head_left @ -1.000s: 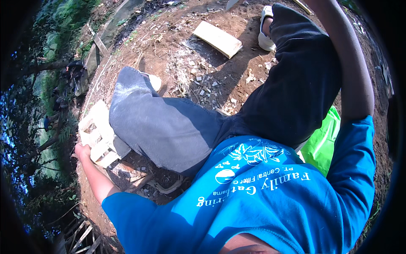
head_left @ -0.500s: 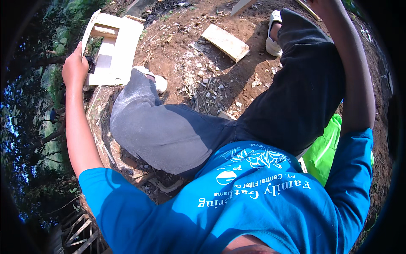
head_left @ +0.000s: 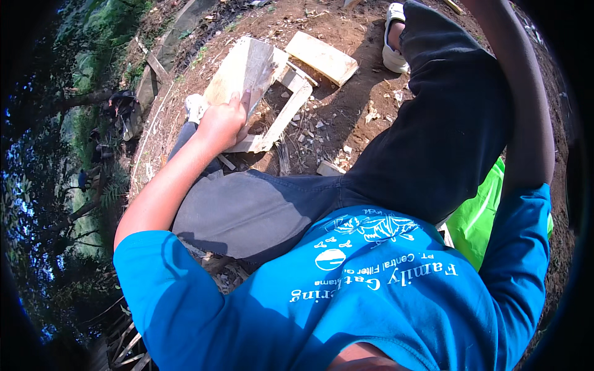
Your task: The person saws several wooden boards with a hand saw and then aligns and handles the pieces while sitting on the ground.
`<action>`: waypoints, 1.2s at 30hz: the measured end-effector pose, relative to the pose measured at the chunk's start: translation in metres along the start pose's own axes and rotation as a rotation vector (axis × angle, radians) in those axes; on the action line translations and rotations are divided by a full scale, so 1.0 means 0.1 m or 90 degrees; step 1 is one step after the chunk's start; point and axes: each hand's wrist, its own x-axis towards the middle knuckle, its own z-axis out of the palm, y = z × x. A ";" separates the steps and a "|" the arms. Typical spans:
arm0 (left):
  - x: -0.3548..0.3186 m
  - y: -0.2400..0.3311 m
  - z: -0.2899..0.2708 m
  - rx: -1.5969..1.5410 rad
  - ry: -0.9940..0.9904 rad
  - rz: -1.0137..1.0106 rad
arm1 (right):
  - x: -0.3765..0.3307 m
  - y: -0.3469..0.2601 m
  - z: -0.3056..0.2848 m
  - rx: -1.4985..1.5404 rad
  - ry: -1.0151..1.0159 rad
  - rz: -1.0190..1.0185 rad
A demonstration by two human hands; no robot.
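Observation:
My left hand point(head_left: 224, 123) grips a pale wooden box frame point(head_left: 244, 69) by one edge, fingers lying along its broad board. The frame is tilted above my left shin, with its open middle showing the ground and its thinner side bars on the right. At the upper right my right forearm point(head_left: 510, 55) reaches out past the top edge, so that hand and anything in it are hidden. A loose wooden block point(head_left: 322, 57) lies on the soil just beyond the frame.
Wood chips point(head_left: 318, 139) litter the brown soil between my legs. A bright green bag point(head_left: 476, 213) sits by my right hip. Dense foliage point(head_left: 43, 123) fills the left side, and sticks point(head_left: 127, 343) are piled at the lower left.
My left hand has swung the wooden frame rightward and turned it, bringing it between my legs near the block. My right hand has passed out of the top edge.

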 end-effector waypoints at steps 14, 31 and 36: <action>0.90 0.00 -0.05 -0.228 -0.260 -0.346 | -0.02 -0.01 -0.15 -0.033 -0.077 0.008; -0.05 1.07 0.02 -0.019 0.007 -0.119 | 0.05 0.08 -0.18 -0.036 -0.130 -0.007; -0.06 0.97 -0.51 -0.193 -0.081 -0.109 | -0.01 0.06 -0.20 -0.031 -0.100 0.005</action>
